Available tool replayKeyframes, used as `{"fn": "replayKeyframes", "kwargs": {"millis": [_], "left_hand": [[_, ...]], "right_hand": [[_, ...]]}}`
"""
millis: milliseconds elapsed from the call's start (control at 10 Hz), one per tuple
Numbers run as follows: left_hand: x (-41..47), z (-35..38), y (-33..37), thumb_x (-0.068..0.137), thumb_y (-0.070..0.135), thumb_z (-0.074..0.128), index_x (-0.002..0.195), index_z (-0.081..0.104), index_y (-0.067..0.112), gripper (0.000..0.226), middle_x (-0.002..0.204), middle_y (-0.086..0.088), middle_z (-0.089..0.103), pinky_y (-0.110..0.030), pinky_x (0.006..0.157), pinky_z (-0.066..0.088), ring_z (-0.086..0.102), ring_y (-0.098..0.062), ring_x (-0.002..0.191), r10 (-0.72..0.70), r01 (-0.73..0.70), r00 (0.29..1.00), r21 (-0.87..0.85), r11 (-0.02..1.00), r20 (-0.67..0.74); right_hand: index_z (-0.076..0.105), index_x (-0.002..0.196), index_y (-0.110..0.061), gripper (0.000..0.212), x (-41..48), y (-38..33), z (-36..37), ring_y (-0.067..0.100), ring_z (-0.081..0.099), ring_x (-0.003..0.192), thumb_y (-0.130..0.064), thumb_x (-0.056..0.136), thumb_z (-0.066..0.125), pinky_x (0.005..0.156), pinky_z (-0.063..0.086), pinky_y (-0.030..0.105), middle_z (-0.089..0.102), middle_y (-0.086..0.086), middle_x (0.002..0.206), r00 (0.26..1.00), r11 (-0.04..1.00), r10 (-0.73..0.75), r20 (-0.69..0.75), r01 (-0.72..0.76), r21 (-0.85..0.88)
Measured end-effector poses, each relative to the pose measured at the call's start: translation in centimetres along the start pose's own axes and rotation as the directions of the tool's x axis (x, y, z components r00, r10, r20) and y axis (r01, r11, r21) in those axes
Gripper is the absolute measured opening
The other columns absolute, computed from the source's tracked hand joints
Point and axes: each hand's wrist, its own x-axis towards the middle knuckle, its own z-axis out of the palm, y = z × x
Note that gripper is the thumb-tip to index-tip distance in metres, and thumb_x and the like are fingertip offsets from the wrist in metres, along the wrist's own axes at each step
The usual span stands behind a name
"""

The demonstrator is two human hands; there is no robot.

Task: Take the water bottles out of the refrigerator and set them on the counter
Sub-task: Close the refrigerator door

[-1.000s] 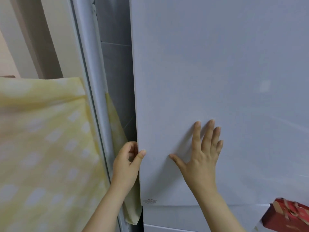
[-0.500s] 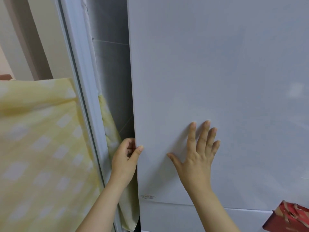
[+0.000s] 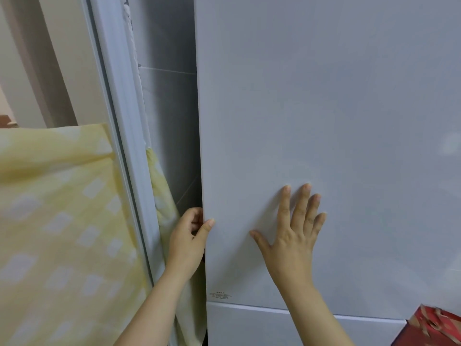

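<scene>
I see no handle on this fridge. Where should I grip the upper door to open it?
By its left edge, from the gap on the left, fingers hooked behind as the left hand does. The upper door face is flat; the right hand merely presses it.

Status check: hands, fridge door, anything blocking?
Left hand grips refrigerator door edge. Right hand flat on door front. Door looks shut, no bottles in view. Yellow curtain hangs close at left.
</scene>
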Motion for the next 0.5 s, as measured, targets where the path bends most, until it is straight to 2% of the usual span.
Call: {"fn": "replayKeyframes", "kwargs": {"millis": [100, 200, 300, 400, 500], "left_hand": [[-0.1, 0.2, 0.1, 0.092, 0.021, 0.061, 0.087, 0.054, 0.038, 0.019, 0.089, 0.015, 0.067, -0.02, 0.066, 0.048, 0.064, -0.006, 0.081, -0.003, 0.003, 0.999, 0.019, 1.0, -0.033], [-0.2, 0.4, 0.2, 0.093, 0.022, 0.059, 0.093, 0.053, 0.035, 0.014, 0.091, 0.019, 0.061, -0.017, 0.065, 0.043, 0.06, -0.007, 0.087, -0.011, 0.016, 0.998, 0.08, 0.997, -0.066], [-1.3, 0.3, 0.7, 0.093, 0.019, 0.059, 0.118, 0.058, 0.021, 0.024, 0.102, 0.016, 0.059, -0.012, 0.07, 0.041, 0.058, -0.008, 0.095, -0.044, 0.053, 0.993, 0.083, 0.995, -0.108], [-3.3, -0.2, 1.8, 0.091, 0.017, 0.063, 0.126, 0.055, 0.015, 0.036, 0.116, 0.008, 0.057, -0.022, 0.086, 0.044, 0.058, -0.013, 0.108, -0.051, 0.056, 0.995, 0.054, 0.997, -0.088], [-5.4, -0.7, 2.5, 0.091, 0.019, 0.063, 0.128, 0.053, 0.017, 0.039, 0.122, 0.006, 0.058, -0.02, 0.088, 0.045, 0.057, -0.01, 0.111, -0.019, 0.02, 0.999, 0.041, 0.999, -0.041]], "right_hand": [[-0.008, 0.154, -0.027, 0.123, 0.0, -0.2, -0.2, 0.027, -0.02, 0.148, -0.035, 0.071, 0.083, 0.117, -0.009, 0.048, -0.026, 0.001, 0.159, 1.0, 1.0, 0.014, 0.014, -0.014, 0.013], [-0.006, 0.154, -0.029, 0.118, -0.1, -0.1, -0.8, 0.025, -0.017, 0.149, -0.033, 0.074, 0.081, 0.119, -0.003, 0.049, -0.022, 0.0, 0.161, 0.999, 1.0, 0.005, 0.034, -0.006, 0.016], [0.006, 0.154, -0.029, 0.106, -0.5, 0.3, -2.5, 0.026, -0.007, 0.15, -0.031, 0.077, 0.079, 0.12, 0.012, 0.05, -0.007, 0.003, 0.163, 0.995, 0.998, -0.014, 0.101, 0.007, 0.063], [0.024, 0.151, -0.029, 0.081, -1.5, 0.3, -5.5, 0.014, 0.003, 0.15, -0.033, 0.085, 0.071, 0.115, 0.022, 0.029, -0.002, -0.007, 0.163, 0.972, 0.979, -0.031, 0.231, -0.017, 0.205], [0.034, 0.146, -0.03, 0.066, -3.2, -0.2, -8.1, 0.005, 0.027, 0.141, -0.036, 0.089, 0.066, 0.1, 0.024, 0.012, 0.021, -0.011, 0.157, 0.962, 0.955, 0.051, 0.267, -0.125, 0.267]]}}
